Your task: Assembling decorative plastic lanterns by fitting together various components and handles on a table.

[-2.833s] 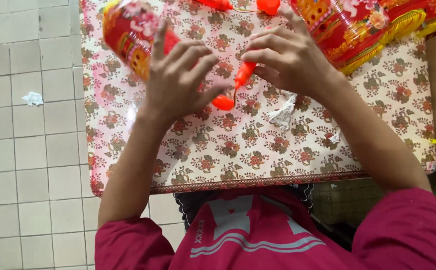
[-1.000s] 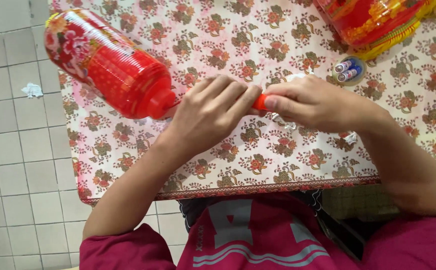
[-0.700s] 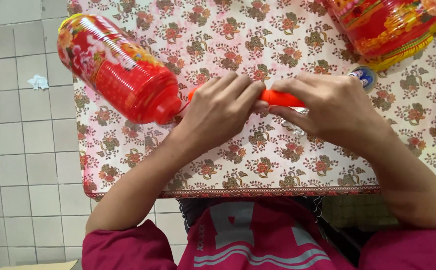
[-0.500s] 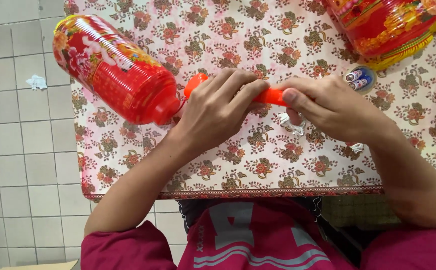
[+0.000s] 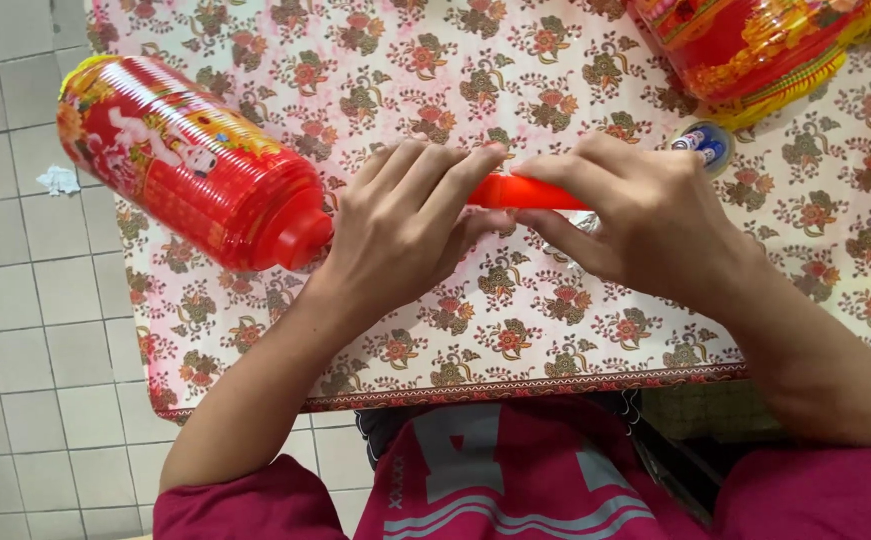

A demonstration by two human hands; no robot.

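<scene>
Red lantern lies tilted on floral tablecloth; left hand and right hand both grip orange handle beside lantern's neck. Best kept straight, pressure even.

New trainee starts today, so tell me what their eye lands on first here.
First, the ribbed red lantern at upper left, over the floral tablecloth. Then the left hand and right hand gripping an orange handle at centre. More red lanterns sit top right.
</scene>
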